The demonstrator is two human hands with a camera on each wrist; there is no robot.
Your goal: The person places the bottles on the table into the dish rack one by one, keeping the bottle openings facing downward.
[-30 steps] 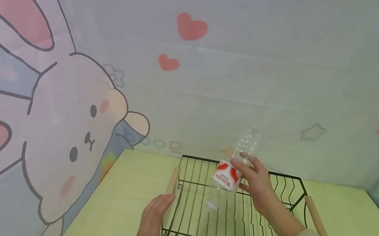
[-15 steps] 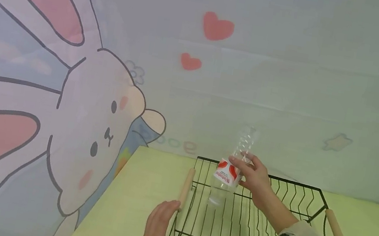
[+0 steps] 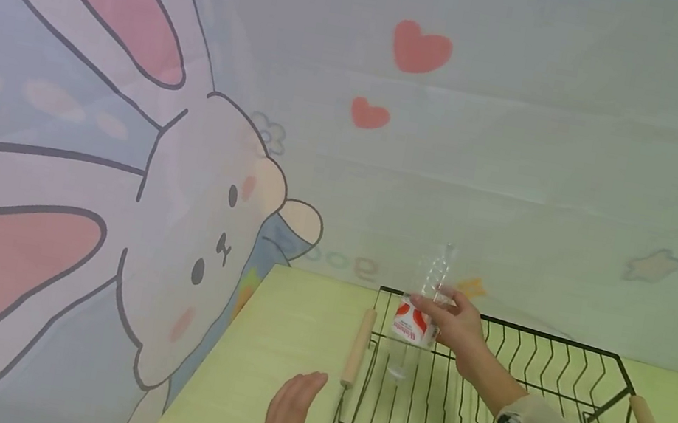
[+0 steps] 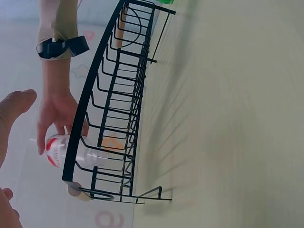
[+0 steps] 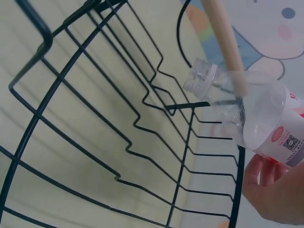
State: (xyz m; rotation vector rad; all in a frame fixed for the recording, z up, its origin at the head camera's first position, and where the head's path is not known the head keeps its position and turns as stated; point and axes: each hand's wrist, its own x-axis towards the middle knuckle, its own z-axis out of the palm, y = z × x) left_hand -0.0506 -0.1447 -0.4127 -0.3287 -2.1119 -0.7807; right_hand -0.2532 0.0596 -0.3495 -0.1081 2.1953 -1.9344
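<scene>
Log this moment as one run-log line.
right hand: grips clear bottle neck-down over wire rack | left hand: open, flat on table beside rack's wooden handle

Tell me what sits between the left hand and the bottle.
In the head view, the rack's left wooden handle and black end wires lie between the left hand and the bottle, which the right hand holds.
</scene>
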